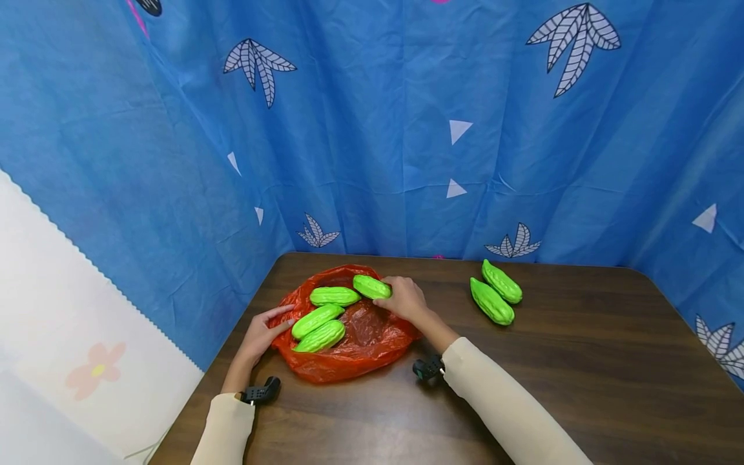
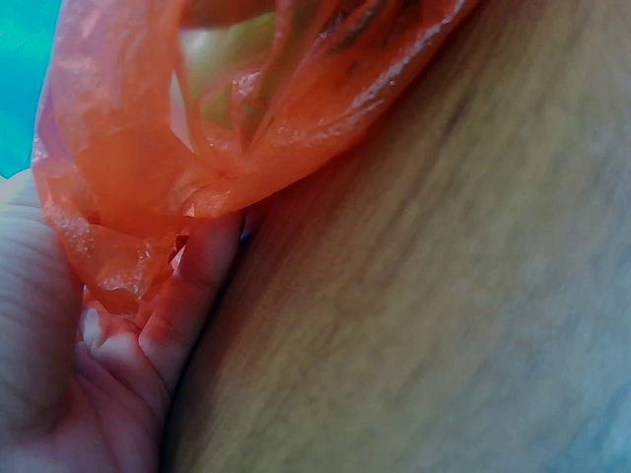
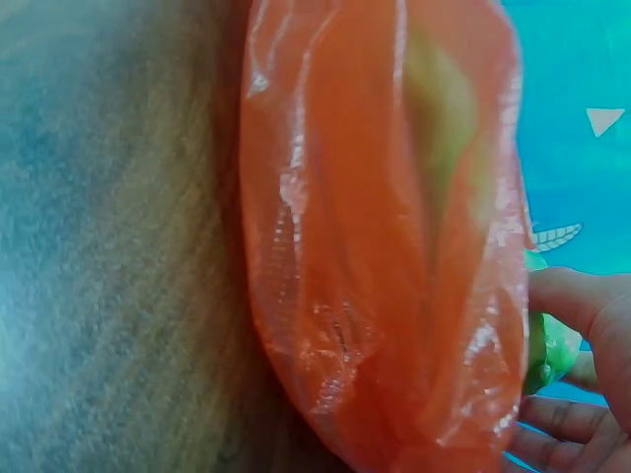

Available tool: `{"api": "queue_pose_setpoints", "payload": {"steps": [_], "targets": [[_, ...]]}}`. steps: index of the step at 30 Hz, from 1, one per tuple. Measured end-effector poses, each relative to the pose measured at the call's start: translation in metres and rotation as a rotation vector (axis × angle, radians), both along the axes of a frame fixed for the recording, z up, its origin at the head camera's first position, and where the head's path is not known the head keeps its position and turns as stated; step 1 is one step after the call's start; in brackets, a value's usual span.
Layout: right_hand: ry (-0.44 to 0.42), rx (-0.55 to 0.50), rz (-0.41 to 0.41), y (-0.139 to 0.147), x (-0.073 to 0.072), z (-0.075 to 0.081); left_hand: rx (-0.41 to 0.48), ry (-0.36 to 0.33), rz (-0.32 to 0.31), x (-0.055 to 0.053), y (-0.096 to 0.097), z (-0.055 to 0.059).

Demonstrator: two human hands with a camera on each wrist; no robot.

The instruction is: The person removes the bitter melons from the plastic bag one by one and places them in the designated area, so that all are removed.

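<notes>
Green gourd (image 1: 369,286) and right hand (image 1: 405,299) meet over the far side of the open mouth of the red bag (image 1: 349,369): the fingers pinch the gourd's right end, its long axis slanting from far left to near right. Whether it rests on the plastic, I cannot tell. Well apart, the left hand (image 1: 261,332) pinches the bag's left edge. Two loose gourds (image 1: 491,301) lie right on the table (image 1: 581,342), similarly slanted, nearer the right hand. Six gourds altogether: three bagged gourds (image 1: 317,321), one held, two loose; one bag.

Soft glare on the tabletop (image 1: 372,429)
</notes>
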State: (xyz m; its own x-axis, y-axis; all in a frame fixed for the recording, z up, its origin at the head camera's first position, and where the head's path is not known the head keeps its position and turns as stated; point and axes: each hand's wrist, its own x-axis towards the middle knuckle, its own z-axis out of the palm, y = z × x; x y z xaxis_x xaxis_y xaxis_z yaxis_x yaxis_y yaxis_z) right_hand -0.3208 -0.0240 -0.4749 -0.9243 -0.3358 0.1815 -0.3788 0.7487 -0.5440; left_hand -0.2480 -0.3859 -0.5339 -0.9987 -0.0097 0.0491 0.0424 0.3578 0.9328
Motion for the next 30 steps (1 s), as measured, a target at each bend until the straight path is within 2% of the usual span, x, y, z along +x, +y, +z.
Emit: {"api": "queue_pose_setpoints", "payload": {"steps": [9,19,30], "targets": [[0.006,-0.05,0.016,0.005,0.007,0.01,-0.018,-0.013,0.022,-0.001,0.001,0.002],[0.046,-0.117,0.045,0.015,0.023,0.02,-0.015,-0.006,0.007,0.0,0.0,0.001],[0.052,-0.192,0.077,0.026,0.038,0.028,0.005,-0.004,-0.002,0.0,0.0,0.0]]}}
